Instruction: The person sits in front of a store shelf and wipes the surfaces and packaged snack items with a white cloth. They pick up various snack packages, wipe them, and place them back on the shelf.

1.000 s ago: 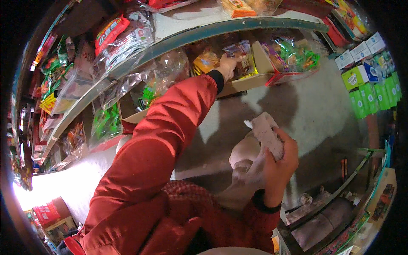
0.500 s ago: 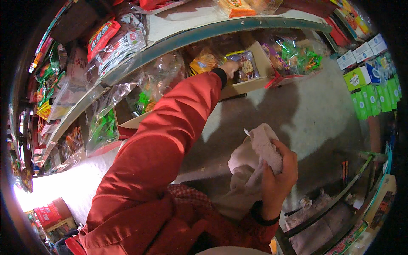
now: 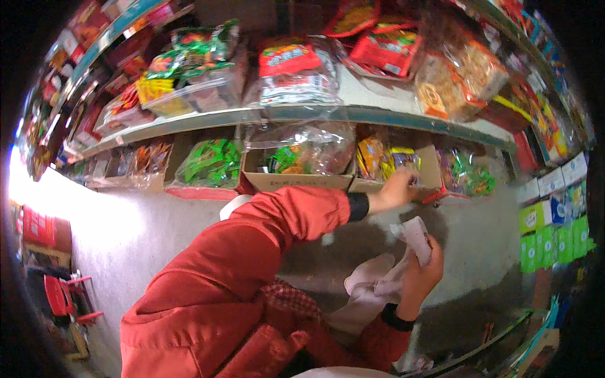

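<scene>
Okay, one hand at the snack box, one on cloth duty
Left hand (image 3: pixel 396 191) is at the front edge of the box (image 3: pixel 372 186), right by the packets (image 3: pixel 370 159) inside, can't tell if its fingers hold anything; right hand (image 3: pixel 422 272) has a pale cloth (image 3: pixel 416 236) gripped just below, and the shelf (image 3: pixel 391 116) runs above the box.
</scene>
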{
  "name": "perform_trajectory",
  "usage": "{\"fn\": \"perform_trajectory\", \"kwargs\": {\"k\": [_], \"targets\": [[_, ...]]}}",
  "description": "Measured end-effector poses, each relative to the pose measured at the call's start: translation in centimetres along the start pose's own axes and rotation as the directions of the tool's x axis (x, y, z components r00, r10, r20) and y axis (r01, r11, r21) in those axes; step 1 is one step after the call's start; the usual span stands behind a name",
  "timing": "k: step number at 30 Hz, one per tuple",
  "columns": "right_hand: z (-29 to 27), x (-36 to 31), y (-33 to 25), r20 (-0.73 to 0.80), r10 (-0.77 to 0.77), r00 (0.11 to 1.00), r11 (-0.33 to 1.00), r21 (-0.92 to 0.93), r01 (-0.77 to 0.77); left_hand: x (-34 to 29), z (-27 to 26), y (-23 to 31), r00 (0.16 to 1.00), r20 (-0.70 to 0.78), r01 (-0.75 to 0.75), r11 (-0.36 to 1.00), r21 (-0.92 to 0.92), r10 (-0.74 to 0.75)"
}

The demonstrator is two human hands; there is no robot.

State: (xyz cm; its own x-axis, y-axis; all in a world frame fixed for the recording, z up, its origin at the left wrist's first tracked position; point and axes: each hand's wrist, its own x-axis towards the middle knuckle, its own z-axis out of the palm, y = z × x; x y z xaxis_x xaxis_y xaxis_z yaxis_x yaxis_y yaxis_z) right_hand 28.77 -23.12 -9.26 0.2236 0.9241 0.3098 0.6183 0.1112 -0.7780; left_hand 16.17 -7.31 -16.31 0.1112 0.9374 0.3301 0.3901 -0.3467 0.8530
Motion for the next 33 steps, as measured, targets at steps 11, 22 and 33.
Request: {"fn": "perform_trajectory", "kwargs": {"k": [11,22,33], "targets": [[2.9,0.1,0.3,0.059,-0.092,0.994,0.995,-0.031,0.094,-3.1,-26.5,13.0,0.925,-0.055,-0.356,0.909,0.215,0.375],[5.1,0.3,0.7,0.191,-0.033,0.981,0.992,-0.112,0.056,5.7,-35.5,-0.2,0.784,-0.561,0.541,0.736,0.406,-0.268],[5.1,0.0,0.1,0.216,-0.093,0.972,0.982,-0.143,0.126,9.1,-37.0,-4.8,0.822,-0.395,0.557,0.438,0.706,-0.410]]}}
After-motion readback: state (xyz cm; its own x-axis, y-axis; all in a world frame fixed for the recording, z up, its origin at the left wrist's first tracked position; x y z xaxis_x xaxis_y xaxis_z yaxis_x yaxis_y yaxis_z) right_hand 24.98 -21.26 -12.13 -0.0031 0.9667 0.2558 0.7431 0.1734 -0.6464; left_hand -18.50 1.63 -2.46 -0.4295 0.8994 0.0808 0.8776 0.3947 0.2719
